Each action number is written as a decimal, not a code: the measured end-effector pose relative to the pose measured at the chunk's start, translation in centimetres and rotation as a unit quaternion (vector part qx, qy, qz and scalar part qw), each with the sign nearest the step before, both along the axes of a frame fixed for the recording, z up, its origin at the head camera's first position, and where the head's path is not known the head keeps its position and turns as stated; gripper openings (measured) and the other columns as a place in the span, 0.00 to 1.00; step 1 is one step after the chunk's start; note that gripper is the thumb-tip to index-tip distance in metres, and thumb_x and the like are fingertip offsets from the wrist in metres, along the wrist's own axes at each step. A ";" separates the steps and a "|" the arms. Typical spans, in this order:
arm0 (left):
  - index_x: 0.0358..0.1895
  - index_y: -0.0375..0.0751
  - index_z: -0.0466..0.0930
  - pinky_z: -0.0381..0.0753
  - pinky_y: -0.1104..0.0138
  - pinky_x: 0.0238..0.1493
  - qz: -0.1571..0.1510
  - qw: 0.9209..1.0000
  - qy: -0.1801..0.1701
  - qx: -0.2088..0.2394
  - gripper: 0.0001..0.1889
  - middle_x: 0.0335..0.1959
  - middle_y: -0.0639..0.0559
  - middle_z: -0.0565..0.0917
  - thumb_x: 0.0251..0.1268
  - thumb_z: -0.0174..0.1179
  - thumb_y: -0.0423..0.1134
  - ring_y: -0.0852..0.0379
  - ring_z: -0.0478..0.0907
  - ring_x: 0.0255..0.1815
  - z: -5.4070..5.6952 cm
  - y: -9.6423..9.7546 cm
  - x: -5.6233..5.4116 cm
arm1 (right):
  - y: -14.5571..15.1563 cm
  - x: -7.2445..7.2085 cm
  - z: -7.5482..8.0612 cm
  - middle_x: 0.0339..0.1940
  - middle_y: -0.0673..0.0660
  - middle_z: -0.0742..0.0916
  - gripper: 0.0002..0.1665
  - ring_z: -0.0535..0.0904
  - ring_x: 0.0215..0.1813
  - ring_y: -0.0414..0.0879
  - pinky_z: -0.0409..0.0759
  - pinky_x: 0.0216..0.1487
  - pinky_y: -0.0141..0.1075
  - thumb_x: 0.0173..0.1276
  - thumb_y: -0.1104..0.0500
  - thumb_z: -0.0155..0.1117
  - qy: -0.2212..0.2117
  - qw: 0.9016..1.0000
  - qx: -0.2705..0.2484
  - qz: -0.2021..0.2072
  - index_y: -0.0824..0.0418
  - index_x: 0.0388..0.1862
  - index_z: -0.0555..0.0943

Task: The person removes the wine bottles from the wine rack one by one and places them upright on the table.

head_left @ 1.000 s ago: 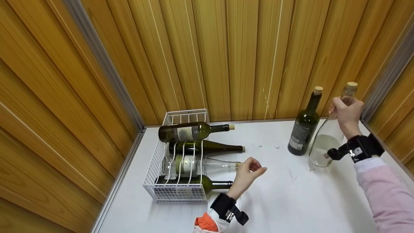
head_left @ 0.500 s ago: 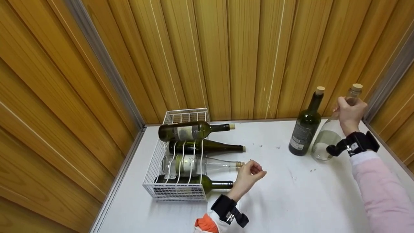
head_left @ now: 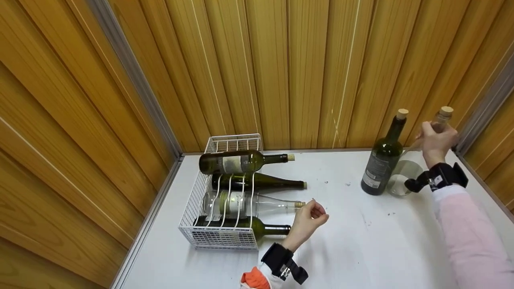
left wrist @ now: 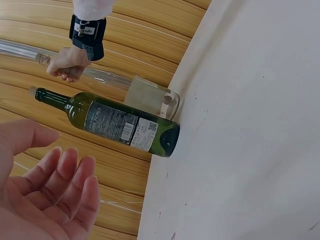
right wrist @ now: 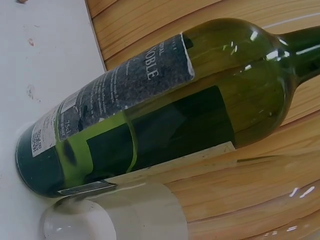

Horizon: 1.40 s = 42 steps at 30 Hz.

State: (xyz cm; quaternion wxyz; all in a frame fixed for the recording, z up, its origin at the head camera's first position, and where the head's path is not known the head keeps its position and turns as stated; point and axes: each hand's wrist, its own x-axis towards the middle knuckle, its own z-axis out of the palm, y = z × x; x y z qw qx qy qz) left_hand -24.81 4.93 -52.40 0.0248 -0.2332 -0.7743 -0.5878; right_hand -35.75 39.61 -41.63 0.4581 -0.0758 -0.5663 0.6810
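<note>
My right hand (head_left: 439, 140) grips a clear glass bottle (head_left: 407, 170) round its neck, below the cork. This bottle stands nearly upright at the back right of the table, a pale label on its body. Just left of it is a corked green wine bottle (head_left: 381, 164), upright, with a dark label; the two overlap in the right wrist view, where the clear bottle (right wrist: 150, 207) shows below the green one (right wrist: 165, 105). My left hand (head_left: 309, 220) hovers by the corked necks at the basket, fingers loosely curled and holding nothing; its relaxed palm (left wrist: 55, 195) shows in the left wrist view.
A white wire basket (head_left: 223, 239) on the white table (head_left: 341, 249) holds several bottles lying sideways, necks pointing right. Uppermost is a dark bottle (head_left: 231, 162); a clear bottle (head_left: 277, 205) lies lower down. Wood-panelled walls (head_left: 305, 80) close off the back and sides.
My right hand has moved the clear bottle back toward the wall, its base now close beside the green bottle. My left hand has barely moved. The head view has shifted slightly.
</note>
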 end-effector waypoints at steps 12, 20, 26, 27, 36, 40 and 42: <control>0.27 0.38 0.74 0.70 0.74 0.27 0.001 1.000 0.000 0.001 0.05 0.21 0.63 0.73 0.48 0.60 0.27 0.69 0.68 0.22 -0.2 0.2 0.1 | 0.5 -0.4 -0.9 0.10 0.55 0.76 0.08 0.71 0.10 0.41 0.70 0.13 0.28 0.52 0.73 0.56 0.009 1.000 0.002 0.016 0.69 0.16 0.75; 0.28 0.38 0.74 0.71 0.74 0.28 -0.005 1.000 -0.003 0.004 0.05 0.22 0.63 0.73 0.49 0.61 0.28 0.69 0.69 0.23 -0.3 0.3 0.2 | 1.2 -0.4 -0.5 0.12 0.54 0.78 0.08 0.74 0.13 0.41 0.74 0.19 0.27 0.56 0.70 0.59 -0.032 0.996 0.013 0.079 0.67 0.19 0.75; 0.28 0.38 0.74 0.71 0.74 0.28 -0.006 1.000 -0.003 0.006 0.06 0.22 0.62 0.74 0.49 0.62 0.27 0.68 0.70 0.23 -0.2 0.4 0.4 | 1.8 -0.3 -0.9 0.14 0.52 0.80 0.08 0.77 0.17 0.40 0.74 0.24 0.27 0.60 0.65 0.58 -0.093 0.991 0.057 0.083 0.66 0.23 0.72; 0.28 0.37 0.74 0.71 0.74 0.28 -0.007 1.000 -0.005 0.007 0.06 0.22 0.62 0.74 0.48 0.62 0.27 0.68 0.70 0.23 -0.3 0.5 0.5 | 2.0 -0.3 -1.1 0.14 0.50 0.80 0.08 0.77 0.18 0.38 0.74 0.25 0.26 0.61 0.63 0.59 -0.115 0.988 0.078 0.068 0.64 0.24 0.72; 0.28 0.38 0.75 0.71 0.74 0.28 -0.010 1.000 -0.013 0.010 0.06 0.22 0.62 0.74 0.49 0.62 0.28 0.68 0.69 0.23 -0.4 0.7 0.5 | 2.9 0.7 0.1 0.51 0.48 0.72 0.29 0.66 0.53 0.38 0.60 0.51 0.26 0.60 0.53 0.62 -0.185 0.971 0.143 0.044 0.53 0.57 0.61; 0.28 0.38 0.74 0.71 0.74 0.28 -0.006 1.000 -0.013 0.006 0.06 0.22 0.62 0.73 0.49 0.62 0.28 0.69 0.69 0.23 -0.6 0.5 0.4 | 1.5 2.2 3.0 0.61 0.54 0.62 0.39 0.54 0.62 0.40 0.49 0.58 0.25 0.58 0.57 0.63 -0.109 0.980 0.166 0.016 0.59 0.62 0.52; 0.28 0.38 0.74 0.71 0.74 0.28 -0.004 1.000 -0.010 0.008 0.06 0.22 0.62 0.74 0.48 0.62 0.27 0.69 0.69 0.23 -0.6 0.4 0.3 | 0.2 3.0 4.7 0.61 0.55 0.63 0.39 0.54 0.63 0.40 0.47 0.59 0.25 0.56 0.60 0.62 -0.044 0.982 0.182 -0.016 0.62 0.62 0.54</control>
